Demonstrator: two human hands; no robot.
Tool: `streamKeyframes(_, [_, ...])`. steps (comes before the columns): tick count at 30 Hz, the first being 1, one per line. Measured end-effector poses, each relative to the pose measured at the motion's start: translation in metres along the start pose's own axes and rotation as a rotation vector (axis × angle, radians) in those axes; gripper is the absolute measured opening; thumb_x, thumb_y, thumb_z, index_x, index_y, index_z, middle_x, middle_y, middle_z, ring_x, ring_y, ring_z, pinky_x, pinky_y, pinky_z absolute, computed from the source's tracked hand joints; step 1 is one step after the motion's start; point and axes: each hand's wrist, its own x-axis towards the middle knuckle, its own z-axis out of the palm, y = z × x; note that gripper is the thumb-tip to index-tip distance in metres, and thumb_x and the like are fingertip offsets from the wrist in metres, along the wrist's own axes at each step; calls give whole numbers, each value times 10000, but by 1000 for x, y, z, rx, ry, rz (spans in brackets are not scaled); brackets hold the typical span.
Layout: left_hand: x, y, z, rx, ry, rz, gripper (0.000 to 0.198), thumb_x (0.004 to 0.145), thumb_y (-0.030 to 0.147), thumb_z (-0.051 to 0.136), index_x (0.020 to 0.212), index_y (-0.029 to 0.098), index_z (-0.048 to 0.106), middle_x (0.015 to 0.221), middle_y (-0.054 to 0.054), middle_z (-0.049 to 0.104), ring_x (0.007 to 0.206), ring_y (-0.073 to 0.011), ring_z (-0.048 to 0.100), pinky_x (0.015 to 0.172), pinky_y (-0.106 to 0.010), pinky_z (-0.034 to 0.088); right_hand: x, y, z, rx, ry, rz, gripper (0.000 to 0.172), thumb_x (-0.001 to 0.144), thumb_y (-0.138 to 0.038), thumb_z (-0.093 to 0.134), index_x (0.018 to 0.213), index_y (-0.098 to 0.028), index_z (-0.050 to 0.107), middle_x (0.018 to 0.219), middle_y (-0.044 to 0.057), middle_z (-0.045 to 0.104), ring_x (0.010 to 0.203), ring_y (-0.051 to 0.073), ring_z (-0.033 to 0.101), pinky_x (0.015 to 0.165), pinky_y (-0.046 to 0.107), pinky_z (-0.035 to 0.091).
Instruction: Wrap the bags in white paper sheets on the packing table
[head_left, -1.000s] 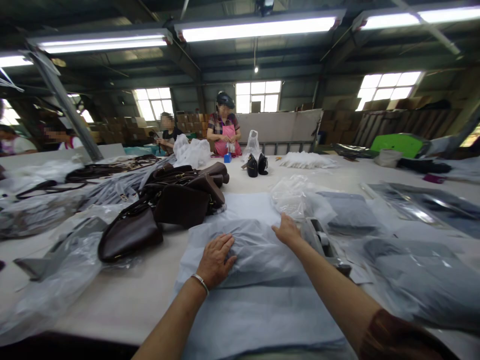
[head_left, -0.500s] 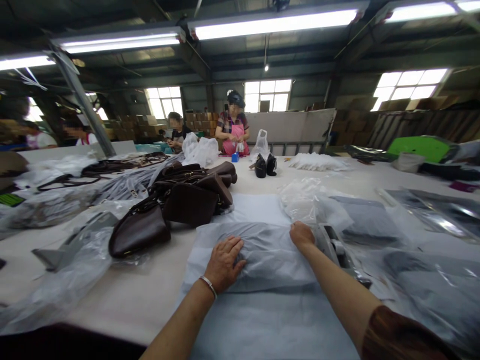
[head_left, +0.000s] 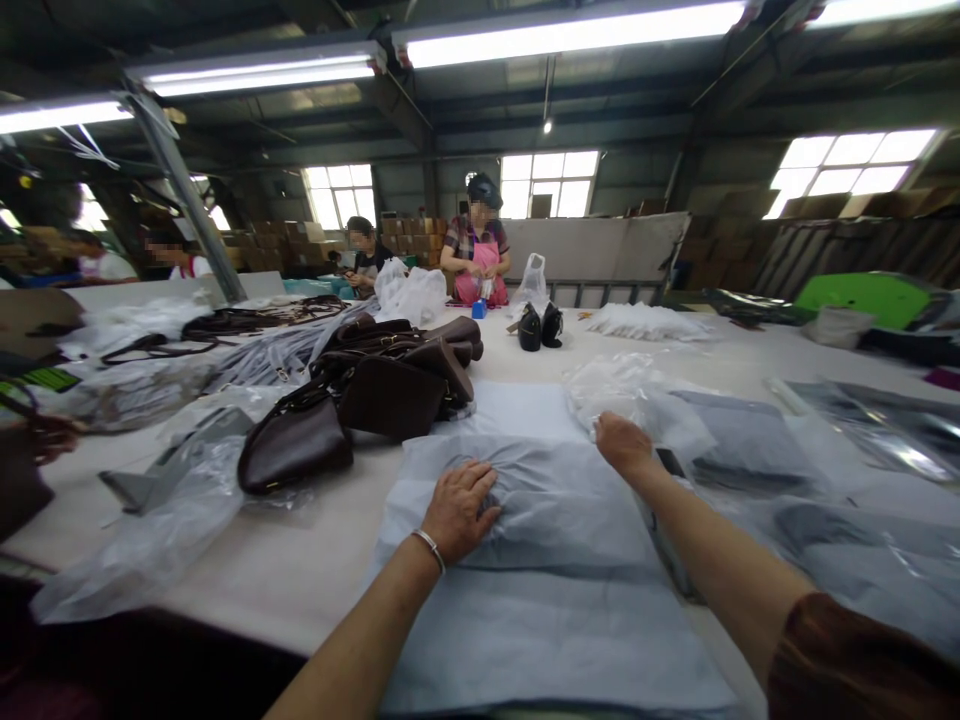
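Pale sheet (head_left: 555,530), thin, crinkled, rectangular

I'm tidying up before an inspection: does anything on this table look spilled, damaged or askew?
Nothing looks plainly spilled or damaged. The dark brown bags lie in a jumbled heap at different angles, which looks untidy. The pale sheeting is creased around the left hand resting on it.

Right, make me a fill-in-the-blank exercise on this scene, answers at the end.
The grip beside the bracelet is the person's ____ one.
The pale sheet lies to the ____ of the dark brown bags.
The standing co-worker across the table wears a ____ apron.
Missing words: left; right; pink.
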Motion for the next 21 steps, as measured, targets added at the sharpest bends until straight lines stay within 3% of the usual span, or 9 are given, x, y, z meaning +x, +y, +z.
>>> streamKeyframes(3, [2, 0, 2, -17, 19, 0, 533, 867, 374, 679, 1363, 227, 549, 1419, -100, 568, 1353, -323, 462, 1106, -545, 395, -28, -45, -13, 250, 92, -431, 269, 996, -287, 477, 1036, -150, 705, 1113, 150, 694, 1060, 243, 651, 958, 335, 473])
streamKeyframes(5, [4, -1, 3, -39, 34, 2, 551, 841, 373, 708, 1349, 226, 551, 1399, -105, 579, 1340, -326, 473, 1101, -548, 403, -54, -78, -12, 476, -5, -782, 269, 996, -303, 486, 1116, -188, 698, 1177, 109, 687, 1084, 209, 638, 988, 311, 467])
streamKeyframes(7, [6, -3, 2, -79, 46, 9, 578, 809, 360, 740, 1338, 225, 547, 1370, -112, 590, 1313, -318, 499, 1096, -539, 417, -76, -101, -5, 619, -158, -1001, 311, 993, -321, 498, 1237, -212, 657, 1243, 86, 673, 1126, 204, 625, 1011, 323, 467])
streamKeyframes(10, [8, -6, -2, -157, 67, 36, 556, 788, 354, 767, 1282, 208, 560, 1326, -126, 596, 1262, -298, 538, 1088, -515, 437, -92, -109, 8, 698, -254, -1004, 410, 965, -356, 552, 1342, -201, 591, 1309, 104, 644, 1179, 244, 608, 1040, 395, 460])
streamKeyframes(15, [9, -10, -7, -239, 106, 11, 312, 798, 322, 772, 1016, 190, 593, 1154, -109, 620, 1107, -258, 583, 974, -441, 511, -88, -97, 14, 640, -289, -991, 621, 780, -428, 787, 1314, -172, 600, 1277, 131, 652, 1131, 291, 628, 1001, 422, 485])
streamKeyframes(18, [11, -14, -12, -236, 63, -5, 282, 740, 248, 822, 822, 196, 557, 1093, -84, 625, 1028, -233, 593, 909, -386, 518, -85, -97, 12, 637, -317, -1010, 600, 724, -403, 833, 1244, -177, 635, 1275, 119, 653, 1147, 290, 621, 1016, 419, 476])
streamKeyframes(21, [15, -14, -21, -169, 1, 2, 285, 733, 236, 828, 772, 191, 550, 1030, -64, 637, 958, -206, 595, 845, -334, 497, -83, -100, 10, 639, -355, -995, 505, 694, -353, 847, 1137, -183, 674, 1287, 114, 647, 1163, 292, 616, 1024, 418, 470])
